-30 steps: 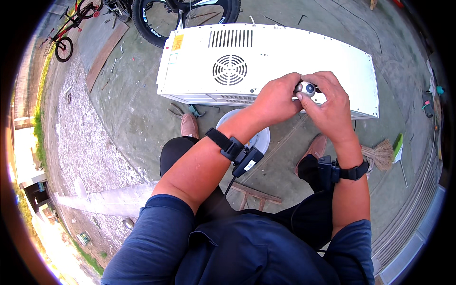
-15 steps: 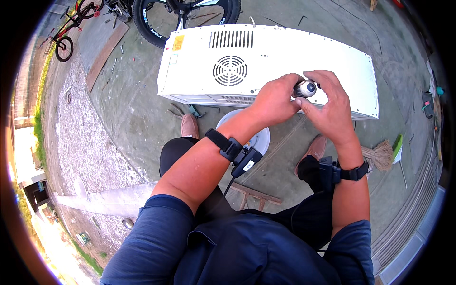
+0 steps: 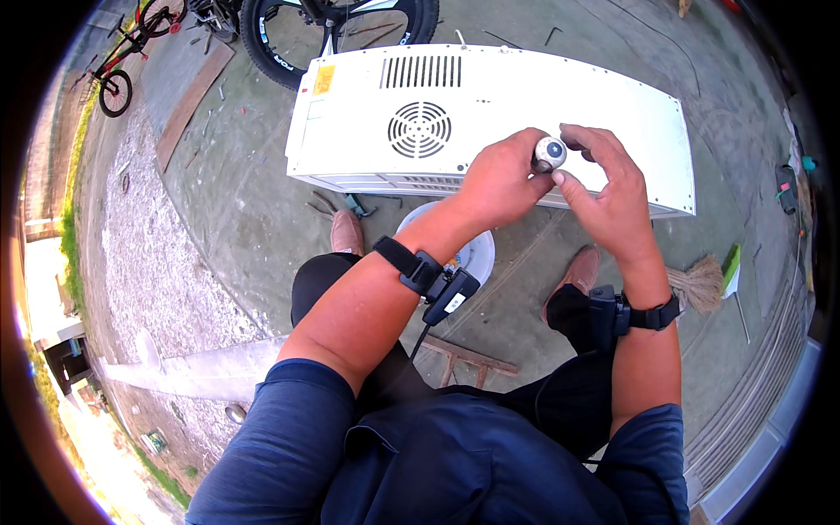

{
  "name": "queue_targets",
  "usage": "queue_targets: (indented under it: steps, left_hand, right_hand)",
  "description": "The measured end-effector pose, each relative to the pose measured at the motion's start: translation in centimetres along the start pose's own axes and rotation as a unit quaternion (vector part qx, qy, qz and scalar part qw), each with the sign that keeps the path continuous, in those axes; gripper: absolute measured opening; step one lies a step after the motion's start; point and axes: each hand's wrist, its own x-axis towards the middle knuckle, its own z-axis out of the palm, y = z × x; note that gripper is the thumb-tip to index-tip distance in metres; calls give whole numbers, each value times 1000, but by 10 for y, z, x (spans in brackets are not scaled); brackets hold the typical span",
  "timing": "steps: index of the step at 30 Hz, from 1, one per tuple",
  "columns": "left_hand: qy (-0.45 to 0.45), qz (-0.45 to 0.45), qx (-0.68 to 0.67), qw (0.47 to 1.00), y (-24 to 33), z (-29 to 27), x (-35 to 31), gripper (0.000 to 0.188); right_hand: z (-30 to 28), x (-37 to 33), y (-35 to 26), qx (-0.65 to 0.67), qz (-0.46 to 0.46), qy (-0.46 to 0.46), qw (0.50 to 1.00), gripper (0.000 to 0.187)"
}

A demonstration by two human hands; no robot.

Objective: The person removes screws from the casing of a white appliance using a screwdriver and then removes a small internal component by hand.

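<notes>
Above the black devices (image 3: 451, 296) strapped to both forearms, a small round grey-white piece (image 3: 549, 153) is held just right of the frame's upper centre in the grip of the left hand (image 3: 506, 175), while the grip of the right hand (image 3: 617, 179) is spread wide beside it; whether the piece is touched by the right thumb cannot be told. Beyond, a white bucket (image 3: 483, 254) is partly hidden by the left forearm, a white vented cabinet (image 3: 507, 96) is stretched across the upper middle, and a bicycle wheel (image 3: 256, 44) is seen at the upper left.
</notes>
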Motion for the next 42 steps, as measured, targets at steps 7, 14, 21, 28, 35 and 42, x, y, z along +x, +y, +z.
queue_targets:
  steps: [7,14,21,28,35,42]
  left_hand:
    - [54,-47,-44,996,0,-16,4,42]
    - [98,-17,-225,969,-13,-32,5,29]
    - [76,-50,-312,946,-10,-67,-14,36]
    - [151,-70,-299,940,-14,-94,-26,29]
    - [117,-88,-231,962,-23,-100,-37,35]
    - [93,-58,-155,982,3,-73,-48,30]
  right_hand:
    - [-1,-2,34,45,94,16,994,34]
    - [22,-14,63,-1,133,-107,985,35]
    - [47,-13,49,108,278,-262,918,26]
    - [82,-41,50,92,211,-349,908,25]
    - [74,-43,42,45,135,-328,934,39]
    - [-44,-26,76,99,250,-62,961,40]
